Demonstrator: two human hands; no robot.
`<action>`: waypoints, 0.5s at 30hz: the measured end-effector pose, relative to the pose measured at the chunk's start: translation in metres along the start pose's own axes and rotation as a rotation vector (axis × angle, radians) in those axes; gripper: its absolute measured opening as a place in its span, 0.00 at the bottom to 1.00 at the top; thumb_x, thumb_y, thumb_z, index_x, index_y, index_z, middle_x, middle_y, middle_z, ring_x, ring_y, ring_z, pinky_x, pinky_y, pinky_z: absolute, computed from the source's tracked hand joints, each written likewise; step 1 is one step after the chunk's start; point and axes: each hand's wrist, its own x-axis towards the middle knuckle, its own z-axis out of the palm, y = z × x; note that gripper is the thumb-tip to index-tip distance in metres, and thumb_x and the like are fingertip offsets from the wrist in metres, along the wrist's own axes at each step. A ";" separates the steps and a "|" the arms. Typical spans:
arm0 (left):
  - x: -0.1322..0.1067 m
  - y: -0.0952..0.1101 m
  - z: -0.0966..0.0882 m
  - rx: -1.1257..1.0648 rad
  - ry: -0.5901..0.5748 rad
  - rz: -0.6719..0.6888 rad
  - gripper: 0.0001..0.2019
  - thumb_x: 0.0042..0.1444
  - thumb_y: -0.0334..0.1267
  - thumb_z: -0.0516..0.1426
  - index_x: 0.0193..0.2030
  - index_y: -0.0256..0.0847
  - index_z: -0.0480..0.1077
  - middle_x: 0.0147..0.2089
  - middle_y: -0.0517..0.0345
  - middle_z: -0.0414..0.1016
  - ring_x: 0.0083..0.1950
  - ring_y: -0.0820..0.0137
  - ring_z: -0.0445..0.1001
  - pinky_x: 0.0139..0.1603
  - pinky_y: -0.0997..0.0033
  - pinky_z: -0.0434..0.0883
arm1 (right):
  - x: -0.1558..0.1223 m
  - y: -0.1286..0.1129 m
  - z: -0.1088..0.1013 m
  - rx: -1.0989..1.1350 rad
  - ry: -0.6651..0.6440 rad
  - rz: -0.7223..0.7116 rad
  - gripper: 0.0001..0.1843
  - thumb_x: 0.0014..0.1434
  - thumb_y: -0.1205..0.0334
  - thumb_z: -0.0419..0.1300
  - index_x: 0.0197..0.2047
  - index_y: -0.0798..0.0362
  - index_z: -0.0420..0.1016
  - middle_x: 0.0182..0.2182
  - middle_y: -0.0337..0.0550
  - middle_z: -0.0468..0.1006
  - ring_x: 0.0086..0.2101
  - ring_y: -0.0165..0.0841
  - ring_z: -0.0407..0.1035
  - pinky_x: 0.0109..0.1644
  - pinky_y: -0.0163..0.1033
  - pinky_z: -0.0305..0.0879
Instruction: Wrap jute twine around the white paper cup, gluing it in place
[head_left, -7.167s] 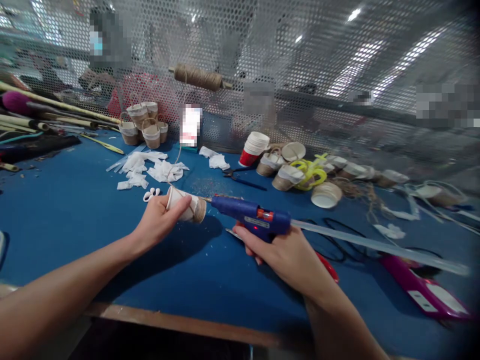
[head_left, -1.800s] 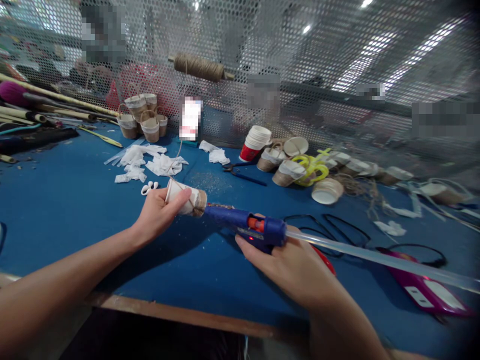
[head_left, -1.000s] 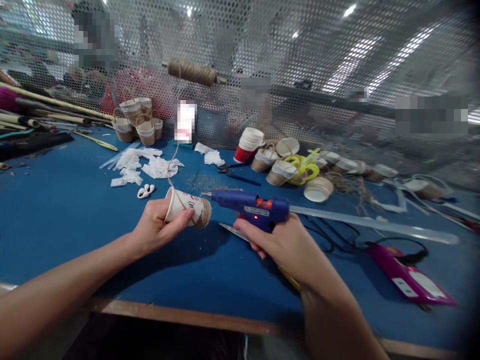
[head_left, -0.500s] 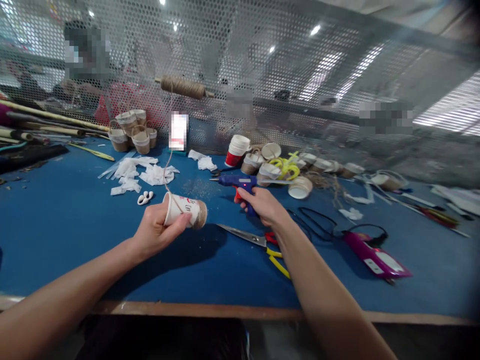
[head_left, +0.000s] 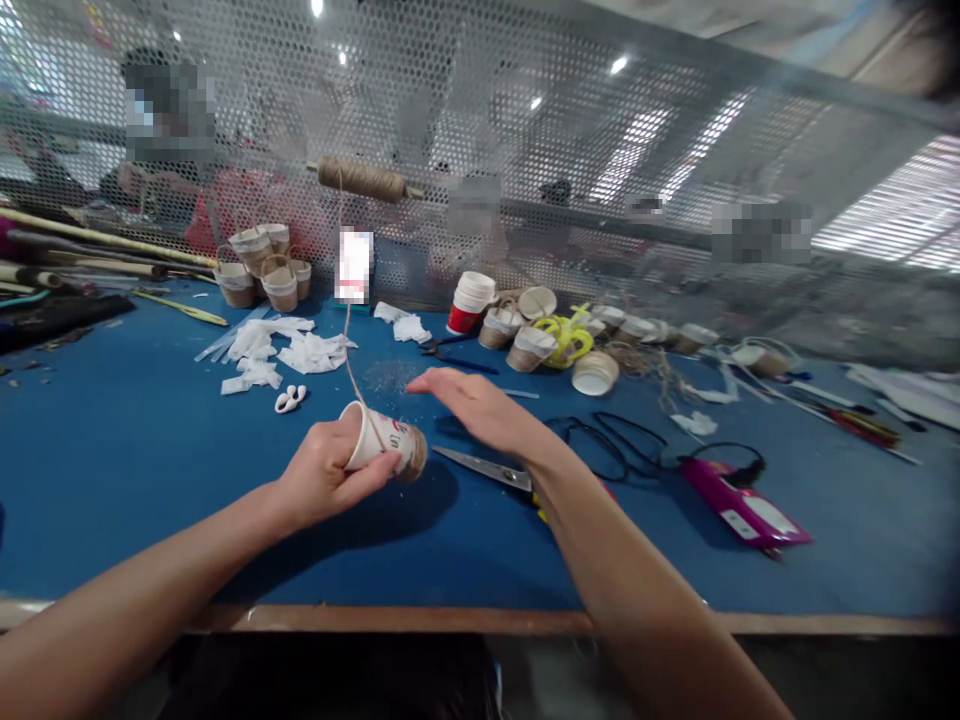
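My left hand (head_left: pixel 326 475) grips a white paper cup (head_left: pixel 377 443), tilted so its base points right. Brown twine is wound around the base end, and a strand (head_left: pixel 351 370) runs from the cup up to a spool of twine (head_left: pixel 364 180). To the right of the cup, my right hand (head_left: pixel 480 410) is held flat over the table, fingers stretched out, with nothing seen in it. Scissors (head_left: pixel 487 468) lie below that hand, their handles partly hidden by my forearm. A clear glue stick (head_left: pixel 520 393) shows behind the hand; the glue gun's body is not visible.
Twine-wrapped cups (head_left: pixel 280 285) stand at the back left, with more at the back right by stacked paper cups (head_left: pixel 471 303) and a yellow ribbon (head_left: pixel 564 338). White scraps (head_left: pixel 315 352), pliers (head_left: pixel 457 355), a black cord (head_left: pixel 622 450) and a purple pouch (head_left: pixel 742 505) lie around.
My right hand has let go of the blue glue gun, and its fingers have straightened out leftward. My left hand has shifted slightly right and down with the cup.
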 end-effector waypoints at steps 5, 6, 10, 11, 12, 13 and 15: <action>-0.001 0.001 0.000 -0.033 -0.109 0.009 0.14 0.55 0.30 0.52 0.18 0.37 0.63 0.16 0.62 0.64 0.18 0.78 0.60 0.20 0.78 0.59 | 0.002 -0.042 0.021 0.365 -0.130 -0.210 0.15 0.59 0.55 0.51 0.36 0.55 0.74 0.44 0.46 0.73 0.46 0.32 0.66 0.52 0.39 0.59; -0.002 0.001 0.000 -0.052 -0.115 -0.023 0.14 0.54 0.31 0.52 0.18 0.36 0.64 0.16 0.62 0.64 0.18 0.78 0.59 0.20 0.78 0.59 | 0.001 -0.044 0.023 0.426 -0.072 -0.208 0.11 0.57 0.58 0.54 0.34 0.55 0.75 0.43 0.45 0.73 0.44 0.31 0.67 0.50 0.39 0.60; -0.002 0.003 -0.002 -0.218 -0.094 -0.304 0.13 0.54 0.35 0.54 0.19 0.35 0.67 0.15 0.62 0.65 0.17 0.78 0.59 0.17 0.79 0.58 | -0.011 -0.040 0.017 0.572 0.156 -0.160 0.07 0.53 0.61 0.59 0.29 0.54 0.76 0.32 0.40 0.74 0.35 0.28 0.68 0.40 0.35 0.64; -0.001 0.004 -0.002 -0.286 -0.086 -0.400 0.12 0.54 0.36 0.54 0.21 0.35 0.69 0.17 0.60 0.68 0.18 0.78 0.61 0.18 0.79 0.60 | -0.014 -0.038 0.015 0.600 0.204 -0.135 0.07 0.53 0.60 0.59 0.30 0.53 0.76 0.29 0.38 0.74 0.32 0.27 0.67 0.39 0.35 0.64; -0.001 0.005 -0.002 -0.359 -0.078 -0.492 0.11 0.53 0.37 0.54 0.24 0.34 0.71 0.19 0.58 0.71 0.19 0.77 0.64 0.19 0.79 0.62 | -0.017 -0.035 0.013 0.630 0.254 -0.106 0.07 0.53 0.60 0.59 0.30 0.53 0.76 0.27 0.38 0.74 0.30 0.27 0.67 0.37 0.34 0.64; 0.000 0.006 -0.002 -0.429 -0.073 -0.572 0.11 0.53 0.38 0.54 0.27 0.34 0.73 0.21 0.57 0.74 0.20 0.75 0.66 0.20 0.78 0.65 | -0.019 -0.033 0.012 0.661 0.304 -0.078 0.07 0.53 0.59 0.60 0.30 0.52 0.77 0.25 0.37 0.74 0.28 0.26 0.66 0.34 0.34 0.63; 0.001 0.007 -0.001 -0.537 -0.071 -0.691 0.12 0.53 0.40 0.55 0.30 0.34 0.75 0.24 0.54 0.76 0.22 0.74 0.69 0.23 0.76 0.68 | -0.020 -0.028 0.013 0.702 0.403 -0.030 0.07 0.51 0.57 0.61 0.30 0.52 0.77 0.24 0.37 0.74 0.25 0.26 0.65 0.31 0.34 0.63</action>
